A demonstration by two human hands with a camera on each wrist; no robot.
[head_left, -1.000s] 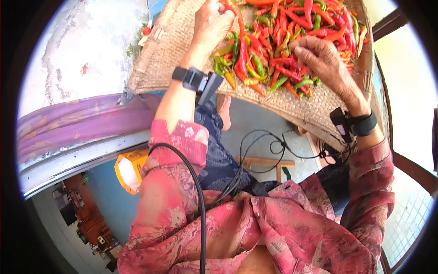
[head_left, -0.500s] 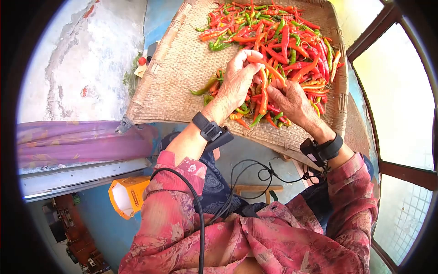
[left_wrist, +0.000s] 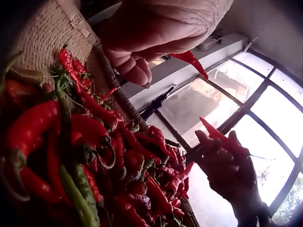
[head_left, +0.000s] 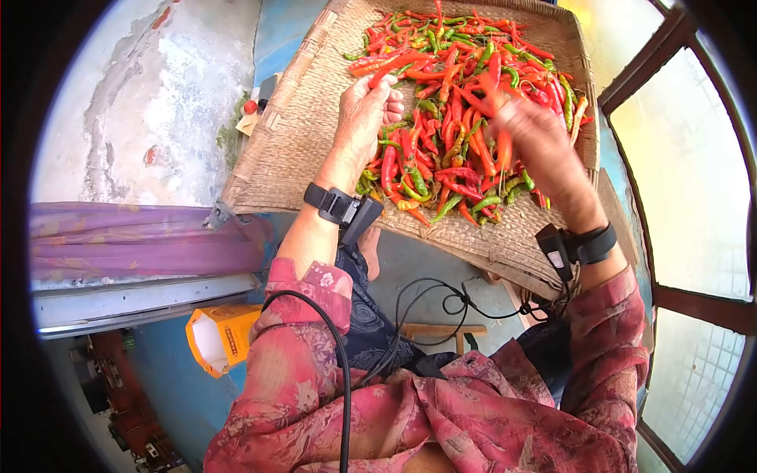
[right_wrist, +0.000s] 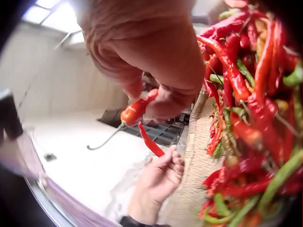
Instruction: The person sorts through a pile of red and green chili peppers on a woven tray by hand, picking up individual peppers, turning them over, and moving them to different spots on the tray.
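Observation:
A wide heap of red, orange and green chili peppers [head_left: 453, 142] lies in a woven bamboo tray [head_left: 284, 150]. Over the tray's left part, my left hand [head_left: 363, 118] grips a red chili pepper [left_wrist: 191, 62], its pointed end sticking out past the fingers. My right hand [head_left: 544, 146], blurred in the head view, is raised over the right side of the heap. Between its thumb and fingers it pinches an orange-red chili pepper [right_wrist: 134, 111] by the body, with the long curved stem pointing away. The hands are apart.
Barred windows [head_left: 698, 165] stand close on the right, and a whitewashed wall [head_left: 158, 118] on the left. A purple cloth [head_left: 142, 240] hangs below that wall. Near my left arm is an orange box [head_left: 225, 339]. Black cables [head_left: 441, 307] loop below the tray.
Both hands came together at an orange-red chili pepper half a second ago, then parted. The left has moved left with a red chili, the right to the right with an orange-red one.

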